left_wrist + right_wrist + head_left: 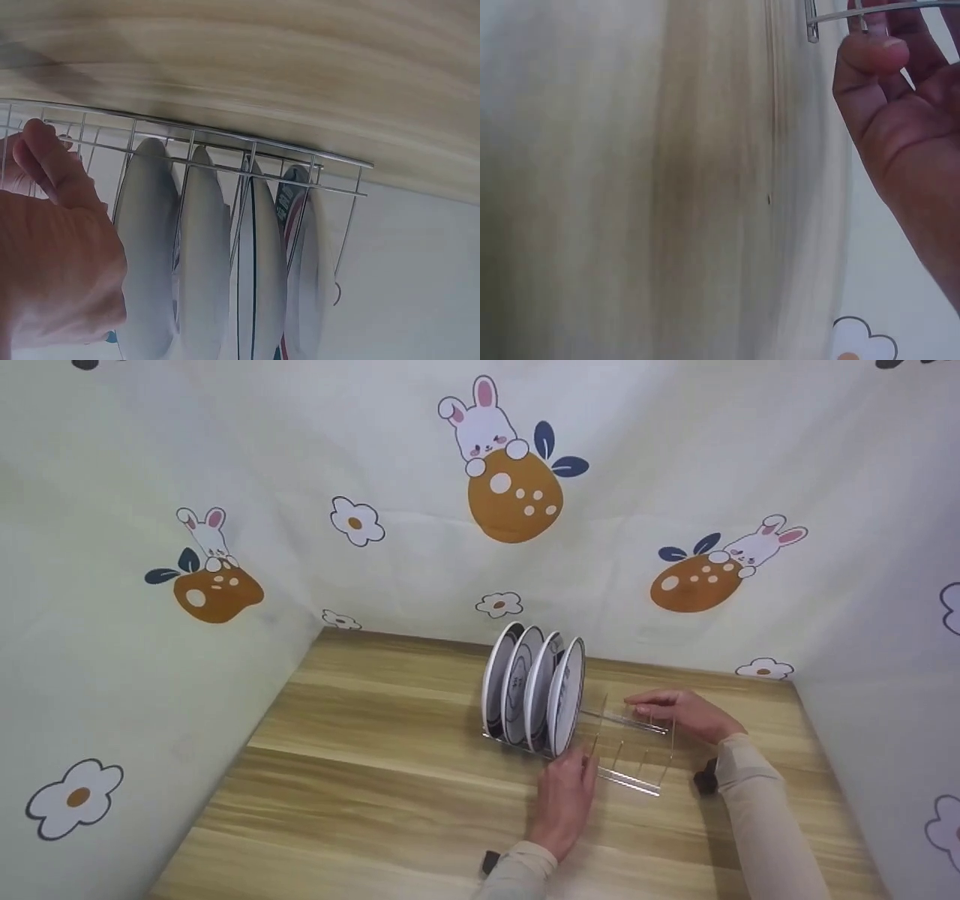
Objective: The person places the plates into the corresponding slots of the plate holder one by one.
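A metal wire dish rack (pixel 628 782) stands on the wood-grain table with several white, dark-patterned plates (pixel 568 697) upright in its left half. The wire slots in its right half hold no plates. My left hand (pixel 564 802) grips the front rail, just in front of the rightmost plate; the left wrist view shows its fingers on the wires beside the plates (pixel 202 262). At the back right, my right hand (pixel 694 716) holds the rear rail near its end, with thumb and fingers about the wire in the right wrist view.
The table (pixel 337 795) extends left and forward of the rack. Pale cloth (pixel 405 562) printed with rabbits, fruit and flowers rises behind and along both sides. Dark pieces (pixel 706 777) show at both wrists.
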The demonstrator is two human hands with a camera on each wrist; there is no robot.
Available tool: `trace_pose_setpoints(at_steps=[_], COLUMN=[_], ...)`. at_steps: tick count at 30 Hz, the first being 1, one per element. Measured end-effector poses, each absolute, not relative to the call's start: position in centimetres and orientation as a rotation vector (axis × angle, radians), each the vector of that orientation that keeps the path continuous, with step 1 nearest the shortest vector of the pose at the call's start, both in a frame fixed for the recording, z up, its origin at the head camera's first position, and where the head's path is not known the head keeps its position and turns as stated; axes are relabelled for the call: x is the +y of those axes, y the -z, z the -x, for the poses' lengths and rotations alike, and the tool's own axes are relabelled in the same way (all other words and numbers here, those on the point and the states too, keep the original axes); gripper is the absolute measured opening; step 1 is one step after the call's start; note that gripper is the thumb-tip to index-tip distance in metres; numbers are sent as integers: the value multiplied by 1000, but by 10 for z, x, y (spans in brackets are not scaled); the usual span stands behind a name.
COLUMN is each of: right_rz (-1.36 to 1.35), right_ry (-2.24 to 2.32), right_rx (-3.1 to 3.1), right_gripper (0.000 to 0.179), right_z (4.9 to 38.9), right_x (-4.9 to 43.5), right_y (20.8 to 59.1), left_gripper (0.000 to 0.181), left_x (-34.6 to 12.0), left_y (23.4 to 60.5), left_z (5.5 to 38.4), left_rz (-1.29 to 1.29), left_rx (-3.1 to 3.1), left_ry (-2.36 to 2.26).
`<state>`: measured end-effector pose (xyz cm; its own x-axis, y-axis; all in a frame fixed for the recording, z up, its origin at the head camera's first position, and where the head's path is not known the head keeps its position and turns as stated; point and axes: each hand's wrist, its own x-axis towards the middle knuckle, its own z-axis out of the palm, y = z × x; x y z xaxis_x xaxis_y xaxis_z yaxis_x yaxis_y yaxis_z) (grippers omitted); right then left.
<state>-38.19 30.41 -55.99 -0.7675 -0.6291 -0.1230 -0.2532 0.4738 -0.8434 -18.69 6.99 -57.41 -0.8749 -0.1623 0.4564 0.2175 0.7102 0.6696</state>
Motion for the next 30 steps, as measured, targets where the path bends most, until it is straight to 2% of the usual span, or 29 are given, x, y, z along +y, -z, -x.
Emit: trace_pose_setpoints(at_steps=[5,10,14,20,30], right_rz=[841,868,905,865,902], right_ry=[1170,1147,1157,1269,1242], right_rx=[2292,2274,2264,2207,2281], right_gripper=[34,30,26,23,21], right_z=[385,384,383,373,354], right_x=[294,288,287,290,280], right_y=[562,561,564,569,571], left_gripper=[5,12,9,11,8], left_x=[67,65,67,69,43], left_y=[579,580,579,578,577], left_z=[189,188,185,183,181], left_rz=[75,83,74,88,41], left_rx=[-2404,-2452,-2461,-2443,-2494], left_ry=[948,979,955,933,978])
